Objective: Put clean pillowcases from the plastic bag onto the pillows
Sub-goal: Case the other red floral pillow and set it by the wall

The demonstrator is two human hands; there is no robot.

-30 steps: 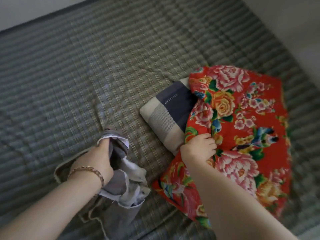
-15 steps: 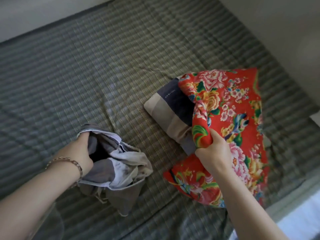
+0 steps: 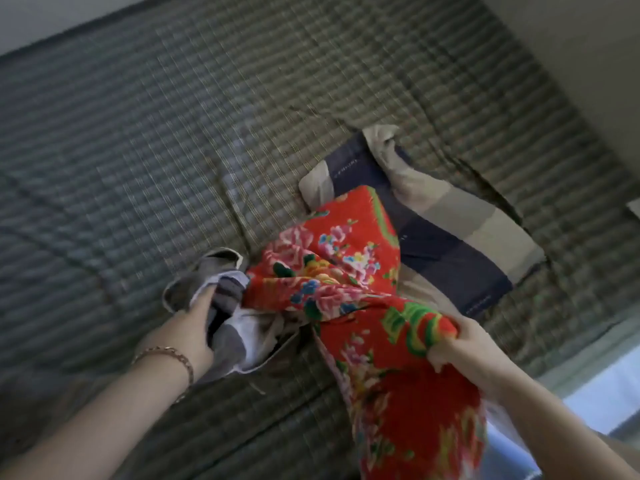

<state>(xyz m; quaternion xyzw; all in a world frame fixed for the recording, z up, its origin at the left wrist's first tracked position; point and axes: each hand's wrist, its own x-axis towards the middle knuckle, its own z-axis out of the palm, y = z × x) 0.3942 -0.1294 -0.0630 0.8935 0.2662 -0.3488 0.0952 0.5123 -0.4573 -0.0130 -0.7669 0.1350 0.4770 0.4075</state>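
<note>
A red floral pillowcase [image 3: 349, 268] hangs bunched between the bed and my right hand [image 3: 464, 344], which grips its edge near the bed's front side. Its far end still lies on the striped pillow [image 3: 460, 244], navy, beige and grey, which is now mostly bare. My left hand [image 3: 194, 323], with a bracelet on the wrist, grips a crumpled grey and white cloth [image 3: 228, 306] lying on the bed just left of the red fabric. No plastic bag is in view.
The bed is covered by a green-grey striped woven mat [image 3: 207, 150] with creases beside the pillow. A pale wall [image 3: 571, 46] runs along the right side. The bed's front edge [image 3: 571, 355] shows at lower right, with bright floor beyond.
My right hand has pulled the red floral pillowcase toward me and off most of the pillow, baring its stripes. My left hand keeps its hold on the grey cloth. The camera has swung.
</note>
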